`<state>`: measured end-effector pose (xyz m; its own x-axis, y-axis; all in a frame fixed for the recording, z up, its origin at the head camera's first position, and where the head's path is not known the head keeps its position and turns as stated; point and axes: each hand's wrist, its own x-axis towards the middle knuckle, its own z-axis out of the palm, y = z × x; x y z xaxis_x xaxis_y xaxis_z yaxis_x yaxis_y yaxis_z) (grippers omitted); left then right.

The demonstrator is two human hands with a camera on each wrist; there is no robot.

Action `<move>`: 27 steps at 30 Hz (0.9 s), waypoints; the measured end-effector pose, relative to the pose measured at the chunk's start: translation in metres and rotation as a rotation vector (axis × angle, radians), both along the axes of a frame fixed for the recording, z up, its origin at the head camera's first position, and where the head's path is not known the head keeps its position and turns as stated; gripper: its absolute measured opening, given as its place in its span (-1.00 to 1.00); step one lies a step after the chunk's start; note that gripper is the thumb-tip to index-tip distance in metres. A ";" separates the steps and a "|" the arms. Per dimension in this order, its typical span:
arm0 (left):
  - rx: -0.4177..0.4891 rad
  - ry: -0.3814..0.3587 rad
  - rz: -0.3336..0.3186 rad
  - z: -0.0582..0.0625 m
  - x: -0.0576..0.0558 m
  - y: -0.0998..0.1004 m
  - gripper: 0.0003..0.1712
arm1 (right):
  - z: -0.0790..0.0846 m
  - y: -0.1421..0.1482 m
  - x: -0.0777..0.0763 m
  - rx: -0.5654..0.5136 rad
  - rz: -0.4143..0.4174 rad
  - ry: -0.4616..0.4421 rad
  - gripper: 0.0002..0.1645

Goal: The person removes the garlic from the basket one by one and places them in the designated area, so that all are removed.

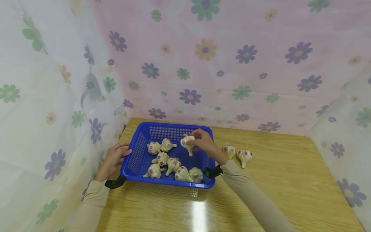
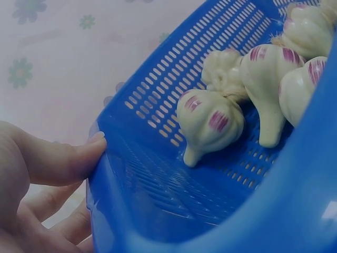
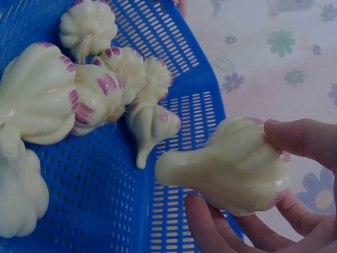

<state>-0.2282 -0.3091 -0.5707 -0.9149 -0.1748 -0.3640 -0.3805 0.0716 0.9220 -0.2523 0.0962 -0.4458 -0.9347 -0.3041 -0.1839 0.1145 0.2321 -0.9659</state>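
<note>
Held over the right part of a blue plastic basket (image 1: pixel 169 184), a white garlic bulb (image 3: pixel 231 166) with purple streaks is pinched between the thumb and fingers of my right hand (image 1: pixel 204 142). Its stem points down in the head view. My left hand (image 1: pixel 112 160) grips the basket's left rim, thumb on the edge and fingers against the outside wall, as the left wrist view shows. Several more garlic bulbs lie in the basket, among them one bulb (image 2: pixel 210 122) near its left end and another bulb (image 1: pixel 195 174) at the front right corner.
On the wooden table (image 1: pixel 278 174), right of the basket, lie two garlic bulbs, a nearer bulb (image 1: pixel 244 156) and a bulb (image 1: pixel 228 150) partly behind my right forearm. Flower-print cloth (image 1: pixel 220 74) stands behind the table and along both sides.
</note>
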 end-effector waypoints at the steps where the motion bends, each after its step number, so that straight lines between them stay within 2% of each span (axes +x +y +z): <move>1: -0.004 -0.001 0.008 -0.002 0.000 -0.001 -0.24 | 0.000 0.001 0.000 -0.004 0.005 0.005 -0.53; 8: 0.002 -0.016 0.044 -0.010 -0.005 -0.003 -0.24 | 0.002 0.013 0.004 -0.028 -0.006 -0.013 -0.53; 16: 0.038 0.017 0.031 -0.019 -0.012 -0.006 -0.24 | -0.001 0.031 0.006 -0.070 -0.038 -0.062 -0.50; 27: 0.008 0.026 0.006 -0.013 -0.006 -0.004 -0.26 | -0.002 0.061 0.008 -0.127 -0.036 -0.069 -0.46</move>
<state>-0.2341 -0.3129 -0.5834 -0.9229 -0.1775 -0.3418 -0.3572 0.0623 0.9320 -0.2440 0.1572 -0.4474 -0.9318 -0.2957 -0.2106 0.1879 0.1035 -0.9767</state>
